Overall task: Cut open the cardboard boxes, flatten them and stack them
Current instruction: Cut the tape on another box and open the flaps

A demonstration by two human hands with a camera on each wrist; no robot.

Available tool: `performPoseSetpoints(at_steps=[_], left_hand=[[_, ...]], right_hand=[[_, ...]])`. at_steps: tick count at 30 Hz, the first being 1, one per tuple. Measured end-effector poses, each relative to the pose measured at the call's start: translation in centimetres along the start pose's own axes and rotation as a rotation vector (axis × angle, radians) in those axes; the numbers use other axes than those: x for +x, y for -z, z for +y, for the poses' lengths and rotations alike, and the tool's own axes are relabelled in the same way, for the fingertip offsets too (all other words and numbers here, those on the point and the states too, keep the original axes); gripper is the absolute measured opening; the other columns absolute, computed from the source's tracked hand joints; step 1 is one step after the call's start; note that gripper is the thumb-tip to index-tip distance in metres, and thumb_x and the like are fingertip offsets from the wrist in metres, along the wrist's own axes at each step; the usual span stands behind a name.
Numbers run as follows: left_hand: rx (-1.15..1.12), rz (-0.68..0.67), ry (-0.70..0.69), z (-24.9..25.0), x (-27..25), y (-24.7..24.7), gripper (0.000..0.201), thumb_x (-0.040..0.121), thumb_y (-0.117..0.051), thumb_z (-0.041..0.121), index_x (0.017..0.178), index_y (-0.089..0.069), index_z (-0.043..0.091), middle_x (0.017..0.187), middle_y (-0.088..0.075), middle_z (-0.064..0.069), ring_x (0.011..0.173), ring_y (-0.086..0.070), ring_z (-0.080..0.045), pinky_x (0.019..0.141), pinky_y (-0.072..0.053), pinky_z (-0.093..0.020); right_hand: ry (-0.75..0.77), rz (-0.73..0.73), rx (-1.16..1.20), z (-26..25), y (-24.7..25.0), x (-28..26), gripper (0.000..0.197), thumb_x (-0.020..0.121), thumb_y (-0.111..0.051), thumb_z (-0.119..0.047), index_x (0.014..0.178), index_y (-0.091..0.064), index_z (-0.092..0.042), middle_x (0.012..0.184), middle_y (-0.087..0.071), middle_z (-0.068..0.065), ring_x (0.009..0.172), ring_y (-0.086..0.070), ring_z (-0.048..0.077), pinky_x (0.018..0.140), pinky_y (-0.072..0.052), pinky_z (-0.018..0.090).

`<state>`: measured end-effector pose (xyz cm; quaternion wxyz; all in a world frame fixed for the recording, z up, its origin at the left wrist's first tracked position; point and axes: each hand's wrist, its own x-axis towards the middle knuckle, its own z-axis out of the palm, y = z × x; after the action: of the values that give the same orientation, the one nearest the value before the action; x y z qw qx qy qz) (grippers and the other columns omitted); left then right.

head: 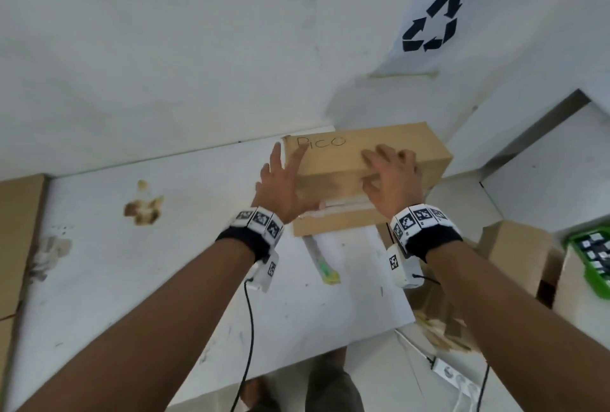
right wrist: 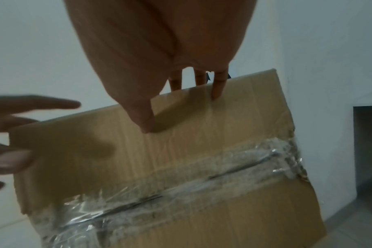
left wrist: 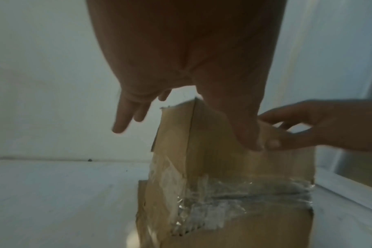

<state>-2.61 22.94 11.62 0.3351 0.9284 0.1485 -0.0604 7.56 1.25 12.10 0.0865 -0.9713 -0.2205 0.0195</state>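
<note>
A brown cardboard box (head: 373, 150) with "PICO" handwritten on top stands at the far right corner of the white table (head: 165, 246). Crinkled clear tape (right wrist: 181, 189) runs along the seam of its near face. My left hand (head: 293, 180) is at the box's left near corner with its fingers spread straight, and its thumb (left wrist: 249, 134) lies on the near face. My right hand (head: 373, 170) rests over the top near edge. Its fingers lie on top and its thumb (right wrist: 144, 120) presses the near face. A cutter (head: 321, 263) with a green-yellow end lies on the table just in front of the box.
Flat cardboard (head: 16, 246) leans at the table's left edge. Right of the table, more brown boxes (head: 515, 256) and a green crate (head: 594, 256) sit lower down. A recycling sign (head: 432, 21) hangs on the wall. A power strip (head: 452, 375) lies on the floor.
</note>
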Motion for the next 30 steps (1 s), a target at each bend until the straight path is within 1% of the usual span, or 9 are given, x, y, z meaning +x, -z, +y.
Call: performPoseSetpoints(at_steps=[3, 5, 7, 9, 15, 20, 24, 26, 30], left_hand=[[-0.123, 0.003, -0.010, 0.1, 2.4, -0.9, 0.097, 0.083, -0.082, 0.045, 0.160, -0.023, 0.042, 0.170, -0.002, -0.017, 0.149, -0.032, -0.041, 0.116, -0.036, -0.048], [-0.209, 0.030, -0.028, -0.5, 3.0, -1.2, 0.087, 0.087, -0.079, 0.036, 0.158, -0.029, 0.041, 0.168, -0.018, -0.014, 0.147, -0.037, -0.035, 0.119, -0.036, -0.047], [-0.291, 0.054, -0.039, -1.0, 3.4, -1.2, 0.084, 0.088, -0.080, 0.030, 0.157, -0.033, 0.037, 0.159, -0.035, -0.005, 0.136, -0.048, -0.029, 0.114, -0.043, -0.045], [-0.331, 0.073, -0.017, -1.2, 3.8, -0.9, 0.081, 0.088, -0.080, 0.026, 0.157, -0.036, 0.033, 0.146, -0.047, 0.000, 0.128, -0.054, -0.025, 0.106, -0.046, -0.035], [-0.498, 0.272, 0.042, -1.4, 2.9, 5.6, 0.070, 0.083, -0.086, 0.029, 0.140, -0.050, 0.046, 0.134, -0.055, -0.001, 0.109, -0.066, -0.023, 0.087, -0.062, -0.041], [-0.599, 0.382, 0.196, -5.9, -4.2, 13.7, 0.059, 0.085, -0.083, 0.032, 0.137, -0.056, 0.026, 0.124, -0.061, -0.004, 0.097, -0.069, -0.020, 0.058, -0.062, -0.034], [-0.742, 0.417, 0.504, -13.5, -13.5, 15.1, 0.074, 0.071, -0.081, 0.046, 0.130, -0.056, 0.008, 0.118, -0.067, -0.017, 0.087, -0.074, -0.027, 0.060, -0.063, -0.038], [-0.785, 0.405, 0.679, -17.4, -18.1, 13.1, 0.080, 0.070, -0.079, 0.053, 0.127, -0.057, 0.001, 0.112, -0.072, -0.022, 0.082, -0.076, -0.031, 0.057, -0.061, -0.036], [-0.578, -0.023, 0.936, -21.0, -25.1, 6.0, 0.068, 0.091, -0.066, 0.060, 0.126, -0.051, 0.004, 0.096, -0.075, -0.014, 0.071, -0.077, -0.030, 0.044, -0.042, -0.023]], right_hand=[[0.039, 0.041, 0.167, 2.4, 1.1, 0.7, 0.054, 0.088, -0.072, -0.036, 0.138, -0.055, -0.027, 0.151, -0.046, -0.001, 0.131, -0.036, 0.034, 0.106, -0.037, 0.049], [-0.127, 0.163, 0.203, 4.6, 1.7, 1.4, 0.066, 0.079, -0.078, -0.047, 0.138, -0.054, -0.026, 0.151, -0.041, 0.006, 0.134, -0.035, 0.037, 0.109, -0.034, 0.051], [-0.407, 0.149, 0.312, 6.9, 1.9, 2.1, 0.099, 0.069, -0.082, -0.062, 0.150, -0.035, -0.030, 0.159, -0.027, 0.009, 0.143, -0.028, 0.036, 0.113, -0.030, 0.054], [-0.503, 0.042, 0.637, 8.3, 1.3, 2.9, 0.115, 0.065, -0.085, -0.061, 0.155, -0.018, -0.035, 0.160, -0.029, 0.006, 0.145, -0.033, 0.033, 0.117, -0.033, 0.051], [-0.269, 0.200, 0.924, 5.0, 4.8, 5.0, 0.094, 0.082, -0.083, -0.031, 0.152, -0.019, -0.034, 0.134, -0.056, -0.002, 0.116, -0.057, 0.015, 0.099, -0.045, 0.031], [0.046, 0.181, 0.894, -4.6, 9.0, 7.3, 0.066, 0.076, -0.082, -0.036, 0.131, -0.051, -0.019, 0.130, -0.055, -0.006, 0.114, -0.057, 0.012, 0.099, -0.049, 0.031], [0.306, -0.101, 0.842, -15.4, 6.7, 6.9, 0.060, 0.080, -0.083, -0.029, 0.133, -0.057, -0.016, 0.138, -0.048, -0.004, 0.121, -0.052, 0.012, 0.105, -0.041, 0.027], [0.341, -0.250, 0.656, -19.9, 3.3, 5.4, 0.065, 0.085, -0.079, -0.032, 0.142, -0.051, -0.018, 0.149, -0.043, 0.005, 0.134, -0.046, 0.022, 0.113, -0.033, 0.030], [0.312, -0.729, 0.202, -25.3, -6.8, -1.8, 0.093, 0.085, -0.073, -0.052, 0.157, -0.023, -0.022, 0.166, -0.011, 0.014, 0.144, -0.034, 0.040, 0.116, -0.035, 0.049]])
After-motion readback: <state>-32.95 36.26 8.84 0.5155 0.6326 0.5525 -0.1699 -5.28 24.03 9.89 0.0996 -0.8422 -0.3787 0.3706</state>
